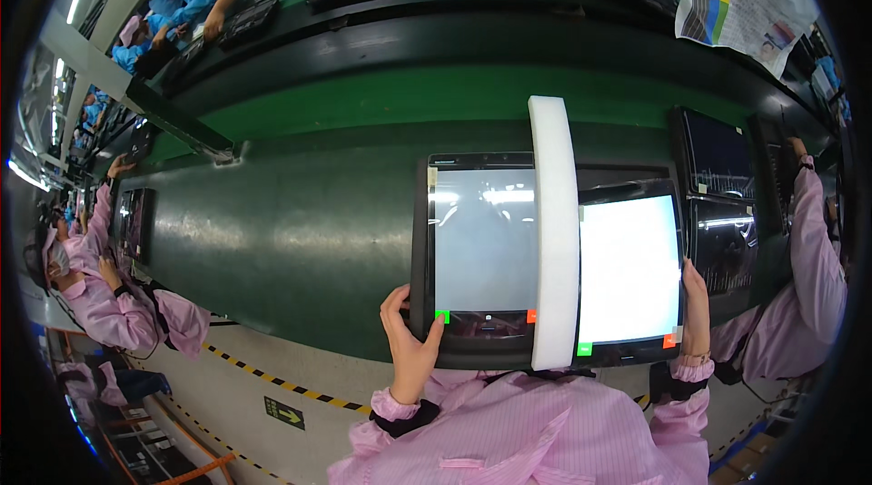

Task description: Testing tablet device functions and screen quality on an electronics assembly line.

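Two dark-framed tablet-like devices lie side by side in front of me. The left device (486, 249) has a dim grey screen, and the right device (629, 267) glows bright white. A long white foam strip (552, 240) runs between them, covering their inner edges. My left hand (413, 344) grips the left device at its lower left corner, thumb on the front by a green mark and fingers round the side. My right hand (696, 312) holds the right edge of the lit device; its fingers are partly hidden there.
Dark-screened devices (722, 158) lie to the right, beside a co-worker in pink (817, 240). Another pink-clad co-worker (109, 303) works at the far left near a device (136, 222). The green bench (300, 231) extends left. A metal post (182, 122) and a raised far bench stand beyond.
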